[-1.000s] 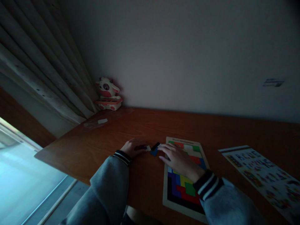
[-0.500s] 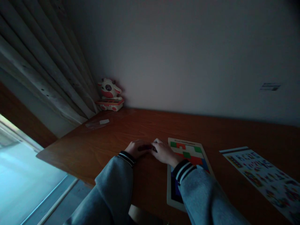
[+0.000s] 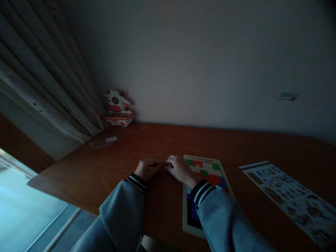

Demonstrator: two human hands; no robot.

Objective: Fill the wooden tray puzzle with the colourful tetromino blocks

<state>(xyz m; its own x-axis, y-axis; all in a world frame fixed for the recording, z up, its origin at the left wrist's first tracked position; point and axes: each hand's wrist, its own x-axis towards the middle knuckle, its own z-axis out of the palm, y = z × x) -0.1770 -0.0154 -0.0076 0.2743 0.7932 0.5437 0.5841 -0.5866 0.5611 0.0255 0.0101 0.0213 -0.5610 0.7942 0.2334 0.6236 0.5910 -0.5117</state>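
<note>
Left hand (image 3: pixel 147 169) and right hand (image 3: pixel 180 170) lie low on the tabletop (image 3: pixel 115 159), curled fingertips meeting just left of the puzzle board (image 3: pixel 184 217) as if pinching something small; what either grip holds, I cannot tell.

Dim, underexposed, colours muted. Sole light: bluish daylight lower left, washed out there. Wall (image 3: pixel 210 63) grey, corners darkest. Faint sheen on desk (image 3: pixel 99 164) left part. Left hand (image 3: pixel 148 169), right hand (image 3: pixel 181 170) shadowed; gap between fingertips unreadable. Wide-angle bend slants curtain (image 3: pixel 39 87). Sheet (image 3: pixel 288 196) print soft, stretched toward right edge.
</note>
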